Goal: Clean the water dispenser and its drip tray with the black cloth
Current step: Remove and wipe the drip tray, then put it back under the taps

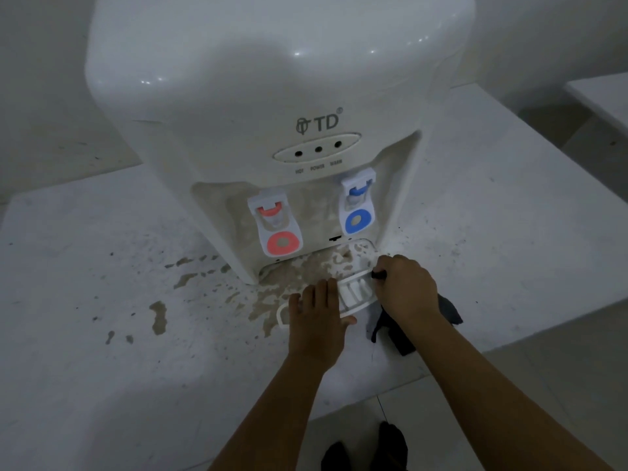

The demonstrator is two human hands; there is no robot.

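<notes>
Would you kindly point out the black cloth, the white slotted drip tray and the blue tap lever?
Black cloth (450, 309): head view, on the fold showing right of the right wrist.
White slotted drip tray (355, 292): head view, on its ribbed grille between the hands.
Blue tap lever (357, 220): head view, on its round blue paddle.

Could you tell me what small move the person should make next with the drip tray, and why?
Probably slide the drip tray the rest of the way out of the water dispenser. The left hand lies flat on it; the right hand grips the black cloth at its far end. The tray sits askew, partly out, and brown stains cover the recess behind it.
</notes>
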